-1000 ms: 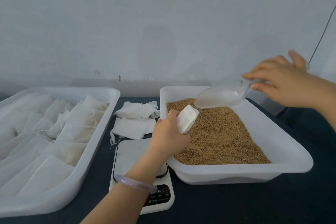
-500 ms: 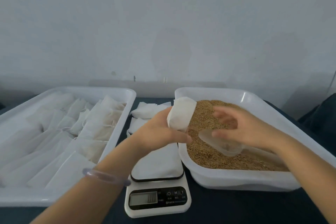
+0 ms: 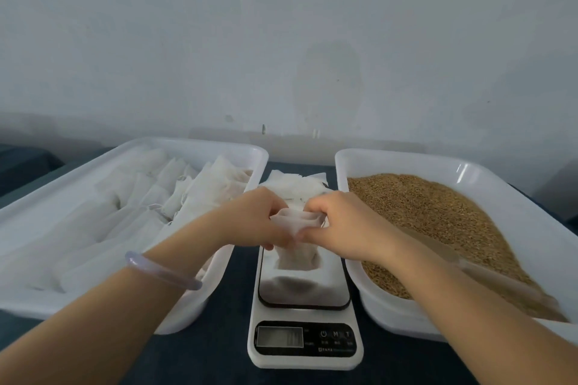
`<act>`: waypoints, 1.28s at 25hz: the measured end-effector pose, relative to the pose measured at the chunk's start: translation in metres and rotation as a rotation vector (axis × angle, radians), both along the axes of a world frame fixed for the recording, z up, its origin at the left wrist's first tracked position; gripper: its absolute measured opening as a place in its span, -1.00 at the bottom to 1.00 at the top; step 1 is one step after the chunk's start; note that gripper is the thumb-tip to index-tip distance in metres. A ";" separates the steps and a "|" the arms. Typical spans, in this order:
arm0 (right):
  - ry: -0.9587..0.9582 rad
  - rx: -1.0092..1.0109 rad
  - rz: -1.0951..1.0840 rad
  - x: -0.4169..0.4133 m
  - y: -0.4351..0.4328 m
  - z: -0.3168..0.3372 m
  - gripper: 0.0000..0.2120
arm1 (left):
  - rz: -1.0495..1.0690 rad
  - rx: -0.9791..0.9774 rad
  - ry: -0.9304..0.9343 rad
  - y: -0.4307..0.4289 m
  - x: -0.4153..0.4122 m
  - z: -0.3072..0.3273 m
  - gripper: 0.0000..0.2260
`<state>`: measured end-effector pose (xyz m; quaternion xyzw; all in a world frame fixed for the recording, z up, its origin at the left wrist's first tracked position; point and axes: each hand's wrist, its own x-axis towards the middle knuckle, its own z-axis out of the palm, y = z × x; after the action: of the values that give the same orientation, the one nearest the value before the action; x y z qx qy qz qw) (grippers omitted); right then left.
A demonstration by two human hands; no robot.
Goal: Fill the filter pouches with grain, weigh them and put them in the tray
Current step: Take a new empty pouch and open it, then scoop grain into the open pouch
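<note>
I see the left hand (image 3: 250,223) and right hand (image 3: 345,225) each in a tight pinching grip on the top of the pouch (image 3: 297,255), upright over the scale (image 3: 306,294).

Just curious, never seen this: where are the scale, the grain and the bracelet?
scale (image 3: 305,289): head view, on its weighing platform.
grain (image 3: 438,216): head view, middle of the brown heap.
bracelet (image 3: 162,272): head view, top of the band.

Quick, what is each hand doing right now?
Left hand: pinching the top of the pouch.
Right hand: pinching the same pouch top.
</note>
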<state>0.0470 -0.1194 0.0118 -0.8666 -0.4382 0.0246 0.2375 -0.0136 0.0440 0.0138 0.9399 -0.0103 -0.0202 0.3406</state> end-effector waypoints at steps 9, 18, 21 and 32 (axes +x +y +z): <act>-0.196 -0.306 0.010 0.010 0.007 -0.009 -0.69 | 0.028 0.362 -0.001 -0.007 0.011 -0.015 -0.75; -0.212 -0.329 -0.038 0.019 0.014 -0.023 -0.59 | 0.010 0.509 0.050 -0.016 0.024 -0.020 -0.72; -0.193 -0.376 -0.038 0.022 0.016 -0.022 -0.63 | -0.017 0.586 0.043 -0.021 0.027 -0.018 -0.70; -0.013 -0.162 -0.089 0.021 0.007 -0.024 -0.61 | -0.010 0.208 -0.009 -0.007 0.016 -0.025 -0.60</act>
<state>0.0684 -0.1129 -0.0123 -0.9017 -0.3974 0.0440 0.1645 0.0026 0.0374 -0.0112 0.9703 -0.0144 -0.0186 0.2410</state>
